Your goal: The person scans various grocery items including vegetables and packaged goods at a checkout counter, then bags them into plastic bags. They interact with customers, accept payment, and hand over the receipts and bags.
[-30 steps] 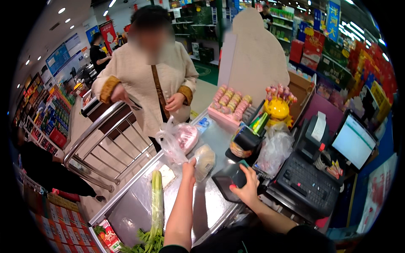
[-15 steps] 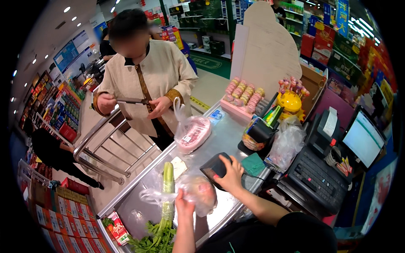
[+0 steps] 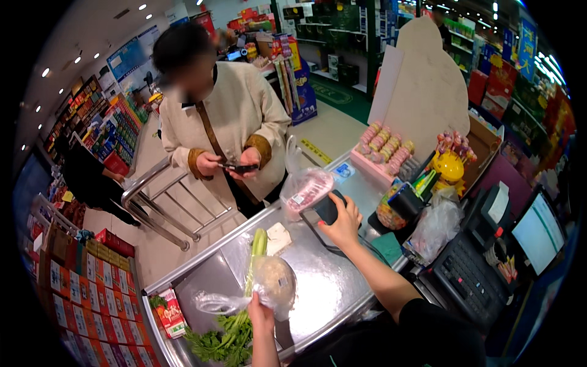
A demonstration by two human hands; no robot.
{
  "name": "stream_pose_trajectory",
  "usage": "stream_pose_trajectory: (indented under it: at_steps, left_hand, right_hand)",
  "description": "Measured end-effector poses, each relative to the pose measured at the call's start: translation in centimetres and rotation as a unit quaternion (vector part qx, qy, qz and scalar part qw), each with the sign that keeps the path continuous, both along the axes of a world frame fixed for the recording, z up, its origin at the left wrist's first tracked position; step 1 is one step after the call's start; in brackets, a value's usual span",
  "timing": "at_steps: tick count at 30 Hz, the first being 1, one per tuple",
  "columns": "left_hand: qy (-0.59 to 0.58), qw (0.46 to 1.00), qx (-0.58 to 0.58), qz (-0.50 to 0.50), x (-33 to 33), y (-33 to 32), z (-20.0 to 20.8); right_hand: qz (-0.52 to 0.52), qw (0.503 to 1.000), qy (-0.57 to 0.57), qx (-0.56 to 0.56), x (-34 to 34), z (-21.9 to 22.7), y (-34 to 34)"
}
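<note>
My left hand (image 3: 261,315) pinches a clear plastic bag (image 3: 215,303) holding a round, pale item (image 3: 275,282) with a small label. What kind of item it is I cannot tell. Under the bag lies a celery bunch (image 3: 259,242), its leaves (image 3: 221,335) toward me. My right hand (image 3: 343,221) is wrapped around a black handheld scanner (image 3: 326,211), its head close to a bagged tray of pink meat (image 3: 313,187). Whether scanner and tray touch is unclear. A white, flat piece (image 3: 279,238) lies beyond the celery, and a red and white package (image 3: 171,313) sits at the left.
The metal counter (image 3: 333,278) has a rail (image 3: 160,282) along its far edge. At the right stand a pink candy box (image 3: 373,164), yellow lollipop holder (image 3: 448,166), crumpled plastic bags (image 3: 437,223), keyboard (image 3: 461,269) and monitor (image 3: 538,232). A person (image 3: 223,116) stands opposite, holding a dark phone (image 3: 237,167).
My right hand has carried the scanner away from the round item toward the meat tray. The round item has turned, showing a label. The person opposite now holds the phone with both hands.
</note>
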State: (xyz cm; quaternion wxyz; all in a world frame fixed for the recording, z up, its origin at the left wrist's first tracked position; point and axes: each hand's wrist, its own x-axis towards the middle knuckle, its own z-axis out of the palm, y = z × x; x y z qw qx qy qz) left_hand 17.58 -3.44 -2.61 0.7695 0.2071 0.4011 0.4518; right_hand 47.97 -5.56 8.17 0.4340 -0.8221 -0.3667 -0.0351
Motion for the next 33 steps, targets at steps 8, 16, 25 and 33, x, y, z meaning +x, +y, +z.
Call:
stream_pose_trajectory:
  at_steps: [8,16,25,33]
  left_hand:
    - [0.163,0.987,-0.005,0.006,-5.8,-6.3,-2.9]
    - [0.183,0.982,-0.041,0.015,-6.0,-11.3,-0.2]
    - [0.159,0.984,-0.076,0.031,-7.2,-11.7,-4.1]
    - [0.194,0.973,-0.009,-0.125,-3.6,-7.7,-6.0]
  right_hand:
    - [0.054,0.963,-0.263,-0.007,4.0,1.3,10.8]
    - [0.148,0.872,-0.455,-0.107,3.5,-4.7,16.5]
    - [0.155,0.950,-0.268,-0.043,3.7,0.5,9.3]
    - [0.334,0.912,-0.078,-0.223,1.6,0.0,-7.2]
